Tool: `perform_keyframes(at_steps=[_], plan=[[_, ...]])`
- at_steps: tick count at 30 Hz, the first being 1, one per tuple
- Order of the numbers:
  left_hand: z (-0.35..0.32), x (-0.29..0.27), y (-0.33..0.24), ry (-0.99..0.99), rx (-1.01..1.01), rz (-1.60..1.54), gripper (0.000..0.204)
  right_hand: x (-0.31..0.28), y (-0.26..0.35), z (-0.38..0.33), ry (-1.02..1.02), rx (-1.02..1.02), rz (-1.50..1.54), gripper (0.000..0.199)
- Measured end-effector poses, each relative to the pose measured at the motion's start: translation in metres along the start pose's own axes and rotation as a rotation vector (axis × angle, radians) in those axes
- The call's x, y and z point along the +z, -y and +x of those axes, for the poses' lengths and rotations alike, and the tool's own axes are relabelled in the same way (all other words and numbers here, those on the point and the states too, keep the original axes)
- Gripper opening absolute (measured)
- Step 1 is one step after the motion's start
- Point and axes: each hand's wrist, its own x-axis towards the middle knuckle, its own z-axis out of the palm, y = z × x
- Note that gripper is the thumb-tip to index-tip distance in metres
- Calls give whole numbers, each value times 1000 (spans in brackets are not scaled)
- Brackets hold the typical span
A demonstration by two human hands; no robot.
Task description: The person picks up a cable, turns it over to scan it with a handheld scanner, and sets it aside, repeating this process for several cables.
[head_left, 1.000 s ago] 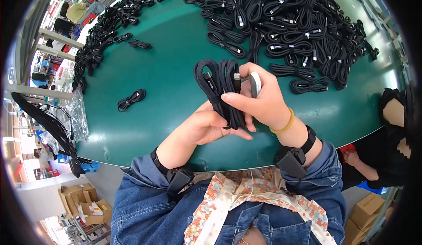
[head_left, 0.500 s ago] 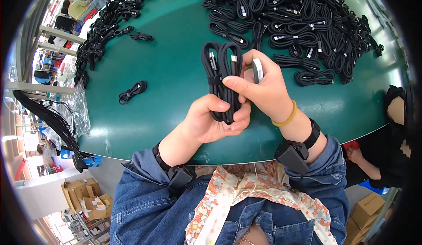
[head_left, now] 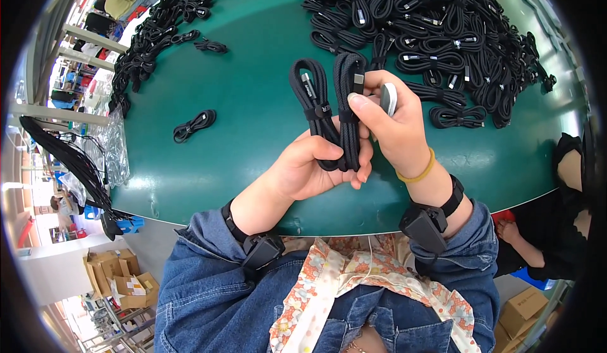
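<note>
A coiled black braided cable [head_left: 307, 84] and a second coiled black cable [head_left: 344, 78] stand side by side above the table, each bound by a black strap with a metal plug showing. My left hand [head_left: 303, 166] is closed around their lower ends, the thumb across the left coil. My right hand [head_left: 404, 128] pinches the right coil near its strap, thumb in front. A flat, rounded white-and-grey piece [head_left: 388, 100] is also tucked in the fingers of that hand; its kind is unclear.
A big heap of coiled black cables [head_left: 436, 33] covers the far right of the green table [head_left: 246, 87]. More coils [head_left: 142, 52] line its left rim, and a single coil [head_left: 194, 126] lies left of my hands. Loose long cables [head_left: 69, 169] hang at the left edge. Another person's hand [head_left: 509, 231] shows at right.
The two coils have spread apart at the top, the right one turned more edge-on. My right hand has shifted right with it, and my left hand has moved slightly right.
</note>
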Motion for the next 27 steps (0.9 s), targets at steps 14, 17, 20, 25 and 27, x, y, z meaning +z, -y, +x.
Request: perform_keyframes(at_steps=[14, 17, 20, 25, 27], plan=[[-1, 5, -2, -150, 98, 258, 32, -3, 2, 1, 54, 75, 157, 16], [-4, -1, -4, -56, 92, 120, 28, -1, 3, 1, 66, 44, 144, 16], [-4, -3, -4, 3, 79, 27, 26, -2, 5, 1, 90, 74, 170, 19], [-5, -3, -12, 9, -6, 33, 28, -3, 8, 0, 131, 114, 192, 29], [-5, -2, -15, 3, -39, 60, 29, -1, 5, 1, 77, 52, 123, 30]])
